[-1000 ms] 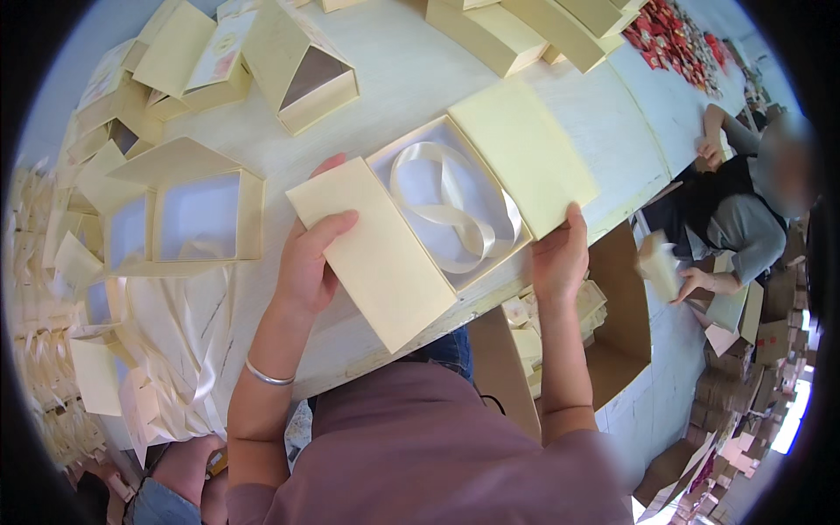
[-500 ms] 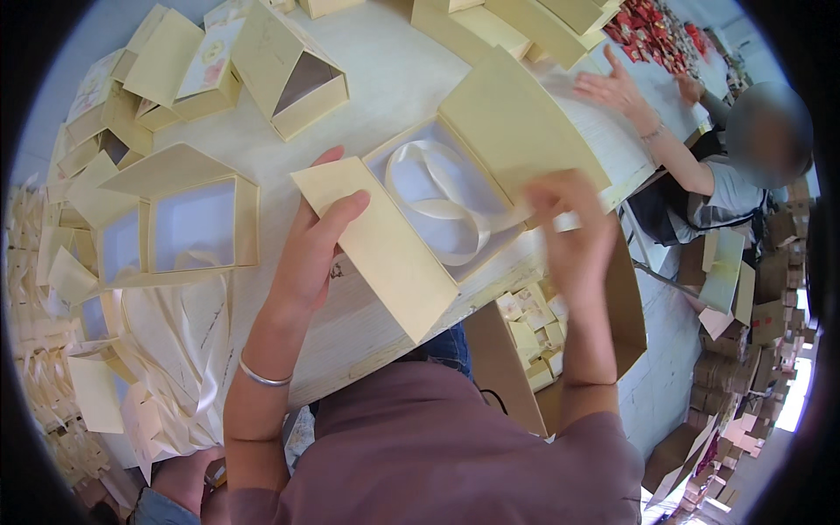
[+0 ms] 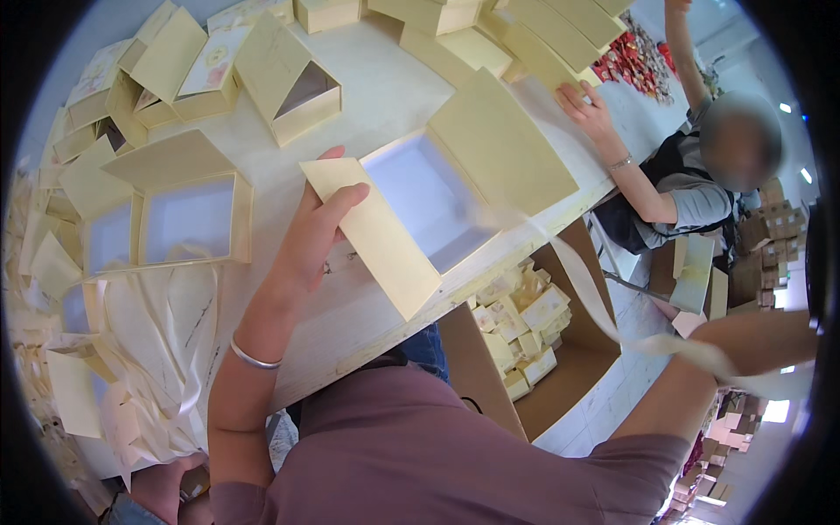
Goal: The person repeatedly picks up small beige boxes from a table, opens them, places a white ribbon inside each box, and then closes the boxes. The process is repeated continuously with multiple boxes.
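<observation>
A cream gift box (image 3: pixel 420 201) lies open on the table in front of me, its pale lining bare. My left hand (image 3: pixel 319 223) grips its narrow front flap, thumb on top and fingers beneath. The wide lid (image 3: pixel 503 144) is folded back toward the far right. From the box's right side a cream satin ribbon (image 3: pixel 582 284) trails through the air, blurred, down to my right forearm (image 3: pixel 752 341). That arm stretches out to the right rim, where the hand passes out of sight.
Two open boxes (image 3: pixel 188 219) stand at the left, with loose ribbons (image 3: pixel 162 332) below them. More cream boxes (image 3: pixel 289 79) line the far side. A carton (image 3: pixel 582 376) of small boxes sits by the table's near edge. At the right a co-worker's hand (image 3: pixel 586 109) touches stacked boxes.
The coiled ribbon has come out of the box, drawn far to the right as my right arm swung out. My left hand keeps its hold. The co-worker's hand now rests on boxes.
</observation>
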The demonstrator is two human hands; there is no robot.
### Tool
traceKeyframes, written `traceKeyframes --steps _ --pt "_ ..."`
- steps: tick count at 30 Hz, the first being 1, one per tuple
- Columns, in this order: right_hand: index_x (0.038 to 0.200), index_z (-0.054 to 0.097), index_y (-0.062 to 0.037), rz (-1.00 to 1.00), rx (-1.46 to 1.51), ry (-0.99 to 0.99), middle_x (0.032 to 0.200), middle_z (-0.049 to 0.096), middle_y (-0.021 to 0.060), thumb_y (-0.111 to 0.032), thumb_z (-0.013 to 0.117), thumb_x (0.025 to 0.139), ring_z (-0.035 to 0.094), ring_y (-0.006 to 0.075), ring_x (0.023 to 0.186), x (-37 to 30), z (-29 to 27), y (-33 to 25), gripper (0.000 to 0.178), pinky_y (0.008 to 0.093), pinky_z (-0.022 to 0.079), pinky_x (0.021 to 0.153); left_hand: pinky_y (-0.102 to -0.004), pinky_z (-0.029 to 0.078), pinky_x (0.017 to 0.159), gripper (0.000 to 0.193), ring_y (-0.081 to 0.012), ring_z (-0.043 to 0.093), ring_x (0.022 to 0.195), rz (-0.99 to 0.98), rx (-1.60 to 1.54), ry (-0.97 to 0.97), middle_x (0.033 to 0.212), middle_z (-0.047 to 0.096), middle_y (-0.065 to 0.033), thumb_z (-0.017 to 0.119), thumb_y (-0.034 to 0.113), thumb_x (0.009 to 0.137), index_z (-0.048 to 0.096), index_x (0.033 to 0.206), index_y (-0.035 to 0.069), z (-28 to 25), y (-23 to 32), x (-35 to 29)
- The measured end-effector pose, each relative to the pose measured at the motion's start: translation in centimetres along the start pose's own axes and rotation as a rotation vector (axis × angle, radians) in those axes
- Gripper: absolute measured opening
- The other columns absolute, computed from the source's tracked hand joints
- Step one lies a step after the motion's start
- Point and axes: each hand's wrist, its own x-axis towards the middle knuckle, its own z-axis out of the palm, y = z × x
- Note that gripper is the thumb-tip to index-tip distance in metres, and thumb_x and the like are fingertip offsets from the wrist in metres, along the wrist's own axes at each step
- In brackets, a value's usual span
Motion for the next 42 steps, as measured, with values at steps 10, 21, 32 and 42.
traceKeyframes --steps 10,21,32,42 --pt "0.073 0.059 0.0017 0.257 -0.542 -0.743 0.071 0.059 0.0193 -0.007 0.051 0.075 0.058 0.032 0.066 -3.9 14.1 22.2 0.012 0.0392 0.044 0.058 -0.0276 0.041 0.082 0.045 -0.0151 0.052 0.096 -0.088 0.129 0.038 0.106 0.053 -0.0091 0.052 0.017 0.079 0.042 0.118 -0.003 -1.3 -0.1 0.2" --pt "0.067 0.056 -0.0011 0.187 -0.495 -0.941 0.067 0.056 0.0177 -0.006 0.051 0.071 0.054 0.0368 0.065 -6.2 14.8 25.6 0.008 0.0435 0.042 0.058 -0.0286 0.045 0.079 0.041 -0.0186 0.055 0.093 -0.135 0.069 0.184 0.104 0.055 -0.0106 0.052 0.013 0.078 0.044 0.115 -0.004 -1.7 -0.6 -1.1" --pt "0.067 0.059 0.0012 0.199 -0.482 -0.921 0.068 0.058 0.02 0.001 0.049 0.065 0.058 0.0365 0.065 -5.2 14.9 25.8 0.01 0.0439 0.044 0.056 -0.0292 0.045 0.08 0.042 -0.0193 0.055 0.094 -0.138 0.046 0.192 0.105 0.054 -0.0113 0.05 0.012 0.079 0.042 0.117 -0.003 -1.6 -0.5 -1.0" --pt "0.068 0.06 0.0019 0.211 -0.484 -0.978 0.068 0.058 0.0193 0.0 0.05 0.066 0.058 0.0361 0.065 -4.6 15.2 25.7 0.01 0.0433 0.045 0.056 -0.0297 0.045 0.08 0.042 -0.0196 0.056 0.094 -0.124 0.091 0.194 0.104 0.055 -0.0115 0.05 0.017 0.08 0.042 0.116 -0.003 -1.6 -0.5 -1.0"
